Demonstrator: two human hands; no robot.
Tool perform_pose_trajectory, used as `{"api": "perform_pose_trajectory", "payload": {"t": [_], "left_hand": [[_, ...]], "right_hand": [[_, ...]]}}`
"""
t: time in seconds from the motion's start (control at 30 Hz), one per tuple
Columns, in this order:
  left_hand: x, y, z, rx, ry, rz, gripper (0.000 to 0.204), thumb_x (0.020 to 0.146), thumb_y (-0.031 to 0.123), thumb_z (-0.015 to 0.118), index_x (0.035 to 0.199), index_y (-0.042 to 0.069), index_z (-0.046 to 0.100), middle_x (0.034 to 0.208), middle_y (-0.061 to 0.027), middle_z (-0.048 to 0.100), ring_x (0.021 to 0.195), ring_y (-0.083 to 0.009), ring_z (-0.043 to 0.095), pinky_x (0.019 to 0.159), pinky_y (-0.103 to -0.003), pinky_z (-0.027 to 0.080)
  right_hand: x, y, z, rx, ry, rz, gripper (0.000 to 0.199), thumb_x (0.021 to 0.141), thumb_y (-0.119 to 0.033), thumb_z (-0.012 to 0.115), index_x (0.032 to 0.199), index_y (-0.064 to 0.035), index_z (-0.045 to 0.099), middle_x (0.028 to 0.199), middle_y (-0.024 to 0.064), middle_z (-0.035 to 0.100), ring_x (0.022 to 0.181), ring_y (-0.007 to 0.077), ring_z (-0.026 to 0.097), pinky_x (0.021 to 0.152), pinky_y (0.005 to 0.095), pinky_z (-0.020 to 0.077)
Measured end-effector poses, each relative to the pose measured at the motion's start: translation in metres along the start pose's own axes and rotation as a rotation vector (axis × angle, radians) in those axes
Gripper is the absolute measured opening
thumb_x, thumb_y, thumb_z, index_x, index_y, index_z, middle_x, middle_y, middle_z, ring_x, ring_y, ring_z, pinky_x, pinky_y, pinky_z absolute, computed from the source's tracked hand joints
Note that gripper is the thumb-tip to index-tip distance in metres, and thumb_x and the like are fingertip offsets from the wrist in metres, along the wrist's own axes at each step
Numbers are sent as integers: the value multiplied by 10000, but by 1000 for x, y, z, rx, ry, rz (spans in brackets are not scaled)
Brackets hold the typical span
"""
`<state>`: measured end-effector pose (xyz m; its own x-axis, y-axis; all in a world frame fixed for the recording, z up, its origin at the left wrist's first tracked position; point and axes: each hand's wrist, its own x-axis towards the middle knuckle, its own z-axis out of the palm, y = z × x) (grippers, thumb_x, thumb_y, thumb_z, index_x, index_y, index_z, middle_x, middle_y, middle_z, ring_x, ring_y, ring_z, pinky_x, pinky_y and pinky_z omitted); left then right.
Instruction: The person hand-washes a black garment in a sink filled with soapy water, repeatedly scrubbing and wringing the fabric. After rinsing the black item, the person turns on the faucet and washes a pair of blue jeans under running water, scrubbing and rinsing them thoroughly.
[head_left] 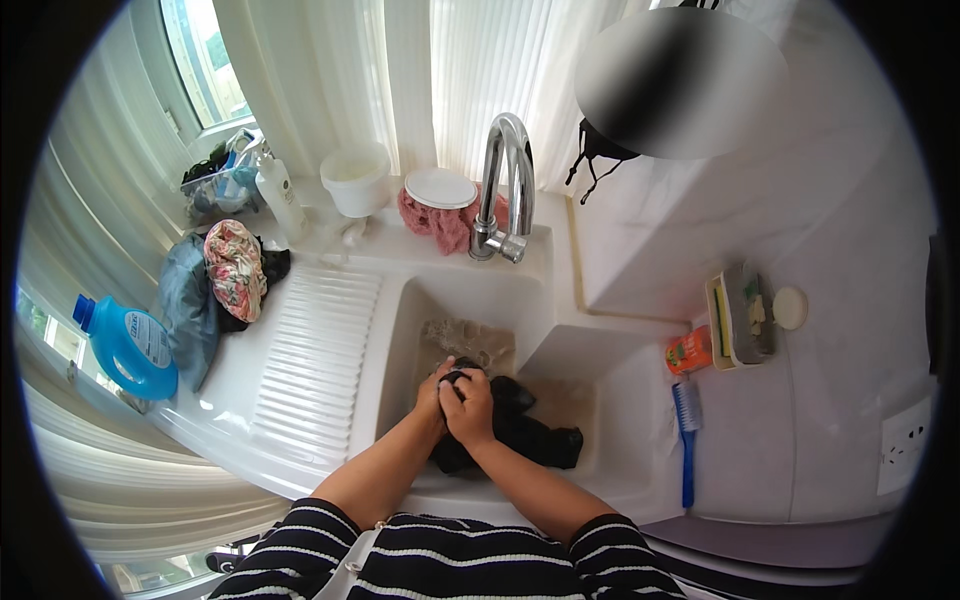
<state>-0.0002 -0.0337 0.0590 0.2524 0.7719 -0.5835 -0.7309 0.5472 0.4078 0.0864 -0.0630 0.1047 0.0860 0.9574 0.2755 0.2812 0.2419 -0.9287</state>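
Black cloth lies bunched low in the white sink.
In the head view, the left hand and right hand press together around one gathered part, near rippling water; kneading small sections, kept low, should work the fabric evenly and limit splashing.

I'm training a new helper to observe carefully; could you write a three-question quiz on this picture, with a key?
1. The left hand and right hand both grip:
A) a pink cloth
B) a crumpled black cloth
C) a floral cloth
2. True or false: the long-handled blue brush lies to the right of the white sink basin.
3. Which stands farther left: the blue plastic jug or the white pump bottle?

Key: 1: B; 2: true; 3: the blue plastic jug.
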Motion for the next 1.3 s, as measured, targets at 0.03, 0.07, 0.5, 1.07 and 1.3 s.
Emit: {"api": "perform_pose_trajectory", "payload": {"t": [0.03, 0.07, 0.5, 1.07, 1.3], "left_hand": [[-11, -5, 22, 78, 149, 136, 363, 888, 344, 536, 1022, 9, 575, 946, -133, 593, 820, -214, 597, 665, -338, 509], [-23, -1, 42, 228, 288, 66, 319, 881, 250, 511, 1062, -8, 561, 967, -129, 593, 855, -219, 588, 692, -348, 499], [-35, -14, 62, 704, 377, 262, 266, 824, 241, 575, 853, -21, 604, 801, -93, 597, 761, -178, 555, 662, -342, 435], [-42, 9, 62, 429, 308, 67, 257, 876, 279, 513, 943, 40, 582, 865, -94, 589, 801, -208, 574, 688, -340, 461], [-24, 23, 76, 995, 467, 282, 277, 821, 271, 588, 882, 2, 612, 800, -147, 614, 757, -253, 588, 674, -378, 453]], "right_hand": [[10, 13, -2, -6, 140, 59, 211, 774, -190, 634, 773, 18, 598, 1013, 169, 545, 943, 335, 520, 858, 380, 416], [23, 28, -8, -50, 244, 135, 219, 783, -191, 628, 772, 26, 595, 997, 152, 553, 918, 309, 533, 844, 363, 420], [32, 37, -29, -68, 143, 580, 266, 787, -216, 579, 719, 41, 562, 944, 214, 563, 797, 322, 551, 708, 376, 433], [3, 12, -3, -38, 195, 126, 219, 756, -155, 585, 651, 9, 486, 699, 156, 529, 696, 338, 533, 639, 408, 428], [56, 78, -41, -334, 73, 238, 313, 838, -201, 561, 645, 31, 479, 678, 198, 496, 573, 327, 451, 545, 422, 362]]}}
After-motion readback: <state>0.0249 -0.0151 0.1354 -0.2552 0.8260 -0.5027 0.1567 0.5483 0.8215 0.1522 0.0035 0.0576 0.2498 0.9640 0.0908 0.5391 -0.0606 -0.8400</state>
